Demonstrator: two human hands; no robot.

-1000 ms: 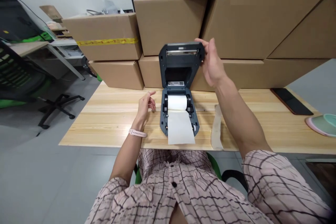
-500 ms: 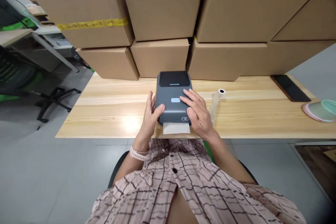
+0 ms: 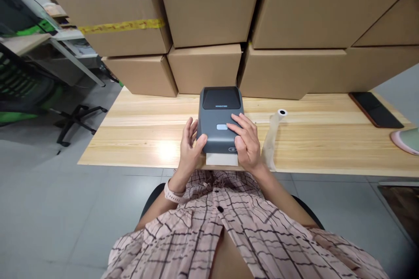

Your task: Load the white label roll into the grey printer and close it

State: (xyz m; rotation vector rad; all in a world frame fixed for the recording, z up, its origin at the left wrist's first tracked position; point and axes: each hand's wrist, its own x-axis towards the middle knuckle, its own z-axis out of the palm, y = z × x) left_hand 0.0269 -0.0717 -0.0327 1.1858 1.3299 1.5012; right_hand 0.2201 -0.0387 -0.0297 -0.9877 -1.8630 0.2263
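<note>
A dark grey label printer (image 3: pixel 212 139) sits at the front of the wooden table, with a pale blue window on its lid. White label paper (image 3: pixel 221 159) sticks out of its front slot. My left hand (image 3: pixel 190 146) holds the printer's left side, thumb on the front corner of the lid and fingers along the side. On the right, my right hand (image 3: pixel 248 141) lies over the lid's edge with fingers stretched out, one fingertip at the window's right end. Its thumb is bent near the front right corner.
Right of my right hand, a small white-ended roll (image 3: pixel 282 113) has a translucent strip (image 3: pixel 270 144) trailing to the front edge. A phone (image 3: pixel 376 110) and a greenish cup (image 3: pixel 407 139) are farther right. Cardboard boxes (image 3: pixel 206 69) stand stacked along the table's back (image 3: pixel 131 126).
The whole view has shifted slightly, so the printer and hands appear a little farther right. More of the translucent strip shows beside my right hand. Both hands keep nearly the same pose.
</note>
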